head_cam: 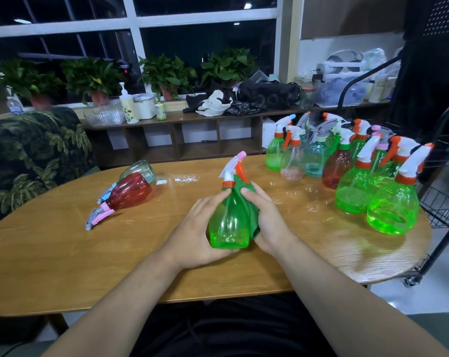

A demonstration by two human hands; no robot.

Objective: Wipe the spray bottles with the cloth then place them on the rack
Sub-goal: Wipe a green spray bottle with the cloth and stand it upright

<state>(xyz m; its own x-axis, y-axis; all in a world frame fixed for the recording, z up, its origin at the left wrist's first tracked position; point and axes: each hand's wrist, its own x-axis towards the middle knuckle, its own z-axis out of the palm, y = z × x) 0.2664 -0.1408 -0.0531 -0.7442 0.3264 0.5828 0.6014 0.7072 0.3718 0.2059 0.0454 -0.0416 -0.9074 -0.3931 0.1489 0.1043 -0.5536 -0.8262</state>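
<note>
At near centre of counter (63, 253), green bottle (230, 222) roughly upright between your hands. Left hand (200, 228) wraps body; right hand (267, 222) fingers (254, 195) clamp cloth (251, 210) against side. Likely light, thin, slick plastic: hold waist, not trigger. Rack (445, 202) far right.

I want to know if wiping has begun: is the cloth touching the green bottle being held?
Touching. The head view shows the right hand holding the cloth against the bottle, with no gap between them.
</note>
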